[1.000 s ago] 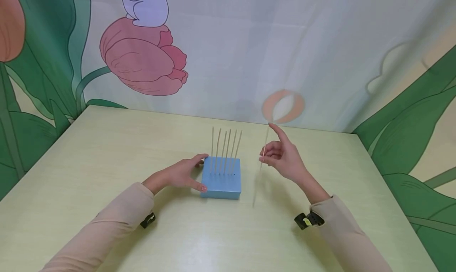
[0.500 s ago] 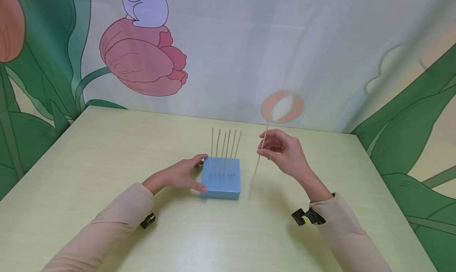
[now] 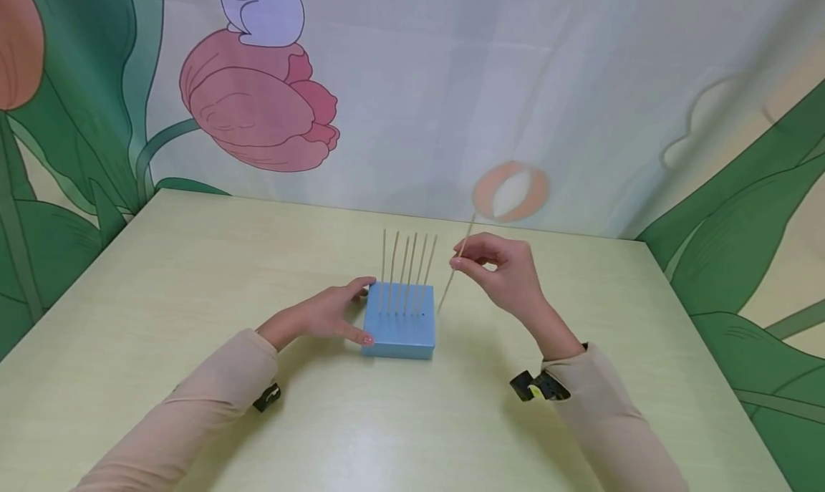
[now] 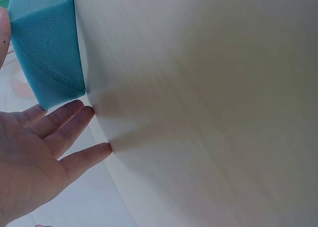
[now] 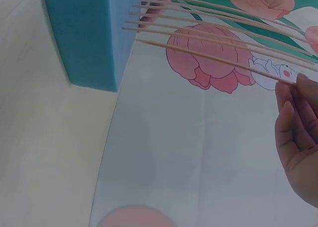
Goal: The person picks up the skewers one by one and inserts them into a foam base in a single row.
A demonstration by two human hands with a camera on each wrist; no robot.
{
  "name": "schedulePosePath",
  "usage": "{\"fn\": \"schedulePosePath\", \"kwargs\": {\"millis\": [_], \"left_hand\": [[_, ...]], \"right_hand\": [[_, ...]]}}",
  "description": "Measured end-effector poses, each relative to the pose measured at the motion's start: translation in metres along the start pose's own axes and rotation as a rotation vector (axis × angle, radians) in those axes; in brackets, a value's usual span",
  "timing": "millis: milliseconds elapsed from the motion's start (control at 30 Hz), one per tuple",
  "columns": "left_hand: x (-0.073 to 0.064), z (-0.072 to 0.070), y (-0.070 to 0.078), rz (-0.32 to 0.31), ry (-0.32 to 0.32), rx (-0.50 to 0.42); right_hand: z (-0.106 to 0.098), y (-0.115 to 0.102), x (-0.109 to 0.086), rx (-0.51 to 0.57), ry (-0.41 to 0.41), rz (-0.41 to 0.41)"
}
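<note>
A light blue foam block [image 3: 401, 334] lies on the table, with several thin wooden sticks [image 3: 403, 273] standing in a row in its top. A small dark hole [image 3: 422, 314] shows at the right end of that row. My left hand [image 3: 327, 313] touches the block's left side, thumb at the front corner and index finger at the back corner; the other fingers extend straight in the left wrist view. My right hand [image 3: 499, 266] pinches a loose wooden stick [image 3: 447, 288] between thumb and fingers. It slants, its pointed lower end close to the block's top right edge.
The pale wooden table [image 3: 258, 248] carries the block near its middle. Behind it hangs a backdrop [image 3: 419, 105] printed with flowers, leaves and a white animal. Dark straps [image 3: 540, 386] with small devices sit at both sleeve cuffs.
My right hand has moved left with the stick, bringing the lower end up beside the block. Its index finger came down from the stick's upper end. My left hand and the block stayed put.
</note>
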State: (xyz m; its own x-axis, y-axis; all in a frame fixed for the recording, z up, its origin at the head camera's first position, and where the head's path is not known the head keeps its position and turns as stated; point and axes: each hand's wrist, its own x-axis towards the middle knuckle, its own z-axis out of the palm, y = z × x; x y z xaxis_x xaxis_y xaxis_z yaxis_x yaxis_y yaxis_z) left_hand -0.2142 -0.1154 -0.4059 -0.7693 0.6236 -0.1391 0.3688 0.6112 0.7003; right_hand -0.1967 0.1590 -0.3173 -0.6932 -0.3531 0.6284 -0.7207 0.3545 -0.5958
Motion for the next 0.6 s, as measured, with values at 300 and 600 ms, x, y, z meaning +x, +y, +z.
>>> {"fn": "schedulePosePath", "kwargs": {"millis": [300,600], "left_hand": [[0.0,-0.001,0.001,-0.01,-0.004,-0.01],[-0.002,-0.002,0.002,-0.013,-0.01,-0.011]], "right_hand": [[0.012,0.004,0.004,-0.004,0.01,-0.045],[0.018,0.007,0.005,-0.006,0.011,-0.064]]}}
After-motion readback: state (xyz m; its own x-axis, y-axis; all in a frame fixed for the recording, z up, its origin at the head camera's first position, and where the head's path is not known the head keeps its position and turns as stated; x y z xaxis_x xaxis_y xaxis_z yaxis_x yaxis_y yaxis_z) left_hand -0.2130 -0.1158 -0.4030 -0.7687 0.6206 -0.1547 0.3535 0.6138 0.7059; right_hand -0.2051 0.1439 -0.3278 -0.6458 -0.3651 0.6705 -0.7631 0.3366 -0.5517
